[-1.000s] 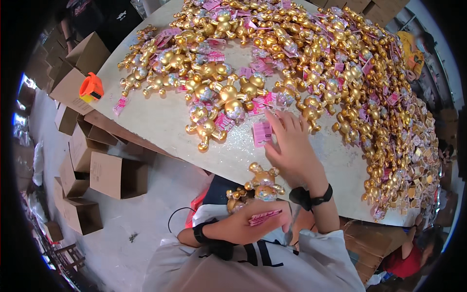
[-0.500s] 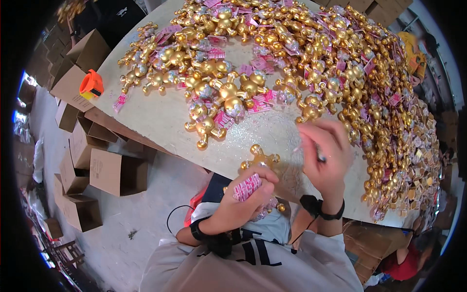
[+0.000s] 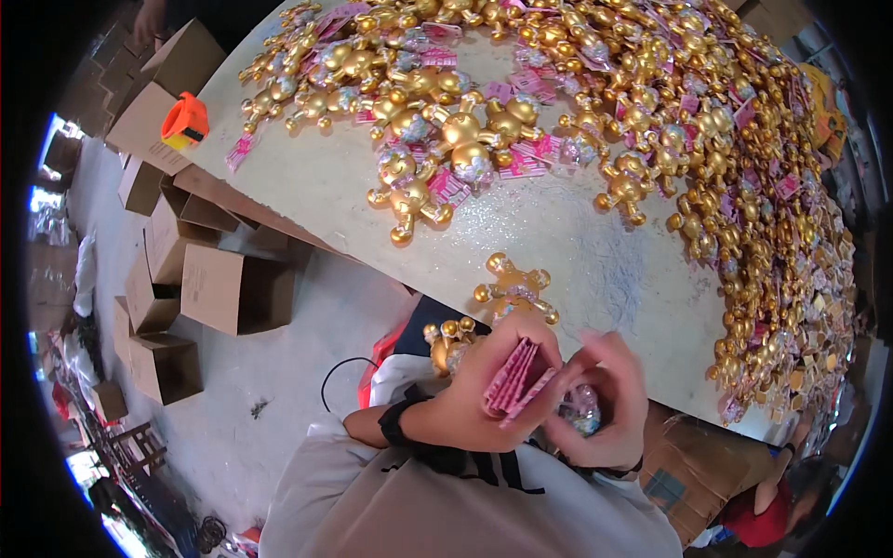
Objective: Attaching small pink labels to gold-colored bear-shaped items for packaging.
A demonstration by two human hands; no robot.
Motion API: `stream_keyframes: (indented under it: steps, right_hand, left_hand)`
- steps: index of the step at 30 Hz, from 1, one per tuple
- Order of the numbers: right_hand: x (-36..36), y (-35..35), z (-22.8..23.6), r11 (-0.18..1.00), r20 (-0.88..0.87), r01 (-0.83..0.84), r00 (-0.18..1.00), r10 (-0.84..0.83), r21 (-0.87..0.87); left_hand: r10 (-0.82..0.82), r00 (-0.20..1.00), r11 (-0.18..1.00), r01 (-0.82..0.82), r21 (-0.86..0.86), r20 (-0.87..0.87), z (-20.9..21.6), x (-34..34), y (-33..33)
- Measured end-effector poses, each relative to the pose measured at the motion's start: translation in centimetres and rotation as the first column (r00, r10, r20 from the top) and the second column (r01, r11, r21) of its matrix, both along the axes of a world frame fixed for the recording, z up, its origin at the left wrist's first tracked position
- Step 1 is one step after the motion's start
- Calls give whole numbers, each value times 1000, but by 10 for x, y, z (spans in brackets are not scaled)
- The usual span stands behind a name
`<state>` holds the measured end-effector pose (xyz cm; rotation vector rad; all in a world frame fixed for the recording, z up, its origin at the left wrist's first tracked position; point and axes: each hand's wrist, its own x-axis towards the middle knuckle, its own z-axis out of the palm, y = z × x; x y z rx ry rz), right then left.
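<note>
My left hand (image 3: 474,400) is closed around a bundle of pink-and-white printed cards (image 3: 510,377), seen edge-on and slightly fanned. Close against it, my right hand (image 3: 619,405) curls around a small crinkled clear-plastic packet (image 3: 581,409) with pale, shiny contents I cannot make out. Right-hand fingertips come up to the edge of the cards. Just beyond my left hand, a shiny gold figurine (image 3: 516,284) with ball-shaped limbs lies at the table's near edge. Beside the left wrist shows another gold figurine (image 3: 449,342), partly hidden by the hand.
A large heap of gold figurines (image 3: 688,158) with pink cards and clear wraps covers the far and right parts of the pale table (image 3: 372,237). An orange tape roll (image 3: 186,119) rests at the left edge. Open cardboard boxes (image 3: 233,288) stand on the floor at left.
My right hand has come down from over the table to meet my left hand, with the plastic packet now showing in it. The left hand has turned, showing the cards edge-on. The view has shifted slightly.
</note>
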<state>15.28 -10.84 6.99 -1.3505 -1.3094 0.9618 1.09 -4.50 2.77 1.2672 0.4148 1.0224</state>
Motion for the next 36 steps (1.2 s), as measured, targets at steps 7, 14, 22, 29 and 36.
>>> stream_keyframes:
  steps: [7, 14, 22, 29, 36]
  right_hand:
    - [43, 8, 20, 873, 546, -474, 763, 345, 111]
    - [28, 19, 8, 748, 727, -441, 682, -80, 496]
    - [21, 23, -2, 742, 684, -403, 722, -102, 536]
    - [21, 21, -4, 761, 696, -389, 709, -114, 520]
    - [20, 21, -7, 779, 667, -376, 741, -72, 502]
  left_hand:
    - [-48, 999, 989, 45, 140, 23, 2, 5, 10]
    - [-132, 991, 990, 132, -42, 7, -4, 6, -3]
    - [-137, 990, 990, 138, -35, 29, -6, 7, -2]
    - [-106, 994, 993, 106, -56, 6, -9, 8, -5]
    - [-112, 993, 986, 116, -117, 48, -8, 6, -5]
